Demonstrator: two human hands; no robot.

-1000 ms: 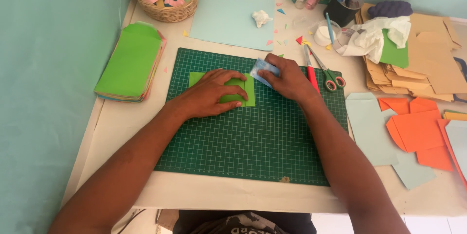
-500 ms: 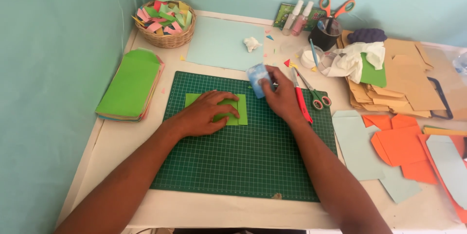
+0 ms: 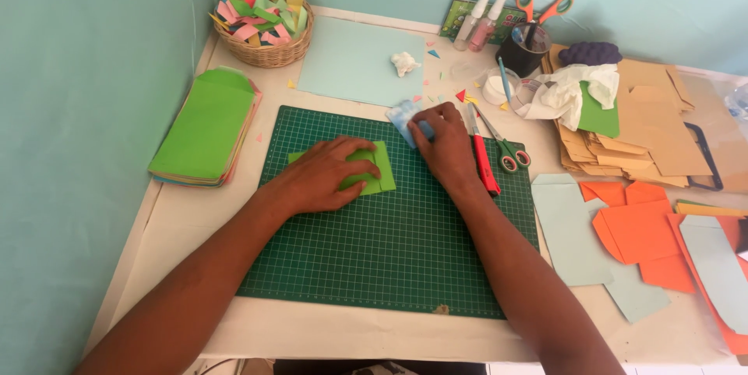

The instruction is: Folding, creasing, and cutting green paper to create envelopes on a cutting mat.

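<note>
Green paper [image 3: 380, 175] lies on the cutting mat [image 3: 389, 266], pinned under the left hand [image 3: 323, 180], whose fingers are spread flat over it just as they were half a second ago; it has not shifted. The right hand [image 3: 444, 141] has changed more: it now sits slightly farther from the left, fingers curled shut around a small light-blue piece [image 3: 401, 116] at the mat's far edge, pinching it rather than pressing it flat. Just right of that hand lie a red knife [image 3: 485, 166] and scissors [image 3: 510, 155], untouched. Beyond the hands lies a pale blue sheet [image 3: 351, 63] with a crumpled scrap [image 3: 403, 62]; a basket [image 3: 265, 54] of offcuts stands far left.
</note>
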